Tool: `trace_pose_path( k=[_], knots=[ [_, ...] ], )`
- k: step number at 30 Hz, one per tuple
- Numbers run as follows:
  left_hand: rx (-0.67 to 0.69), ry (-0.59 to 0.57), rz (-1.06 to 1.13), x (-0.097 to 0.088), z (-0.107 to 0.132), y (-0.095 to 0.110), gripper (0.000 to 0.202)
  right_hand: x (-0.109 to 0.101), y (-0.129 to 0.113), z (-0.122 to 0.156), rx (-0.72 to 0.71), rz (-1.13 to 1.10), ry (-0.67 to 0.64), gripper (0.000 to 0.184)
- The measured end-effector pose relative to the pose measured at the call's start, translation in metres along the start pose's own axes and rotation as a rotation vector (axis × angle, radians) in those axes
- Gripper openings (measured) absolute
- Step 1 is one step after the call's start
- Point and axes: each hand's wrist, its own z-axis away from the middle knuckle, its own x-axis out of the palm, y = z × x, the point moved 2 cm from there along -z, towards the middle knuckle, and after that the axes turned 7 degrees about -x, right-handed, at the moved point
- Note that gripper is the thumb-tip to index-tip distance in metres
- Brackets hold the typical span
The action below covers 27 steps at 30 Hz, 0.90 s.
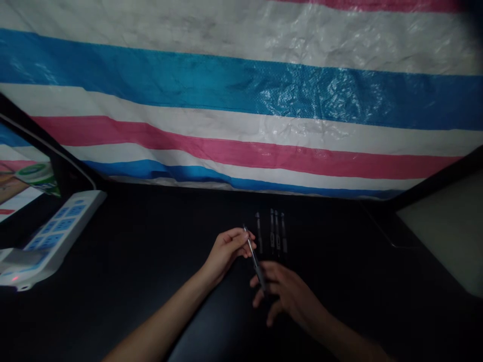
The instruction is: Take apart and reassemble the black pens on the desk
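Observation:
A slim metal pen-like tool [253,256] slants over a black table [151,261]. My left hand [227,250] pinches its upper end between thumb and fingers. My right hand [287,294] is blurred and curls its fingers around the tool's lower, darker end. Just beyond the hands, several similar slim tools [275,232] lie side by side on the table, pointing away from me.
A white power strip [49,236] with blue sockets and a red light lies at the left edge. A striped blue, pink and white tarp [241,100] hangs behind the table. A pale panel [449,226] stands at the right.

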Motion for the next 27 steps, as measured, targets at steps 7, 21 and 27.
trace_pose_path(
  k=[7, 21, 27],
  knots=[
    [0.030, 0.013, -0.144, 0.007, 0.004, -0.004, 0.028, -0.002, 0.009, -0.007, 0.154, -0.076, -0.069, 0.043],
    [0.060, 0.052, -0.169, 0.005, 0.001, -0.007, 0.032, -0.001, -0.002, -0.004, 0.153, -0.159, -0.120, 0.041],
    [0.079, 0.058, -0.155, 0.005, 0.001, -0.005, 0.033, 0.000, -0.005, -0.006, 0.179, -0.196, -0.085, 0.044]
  ],
)
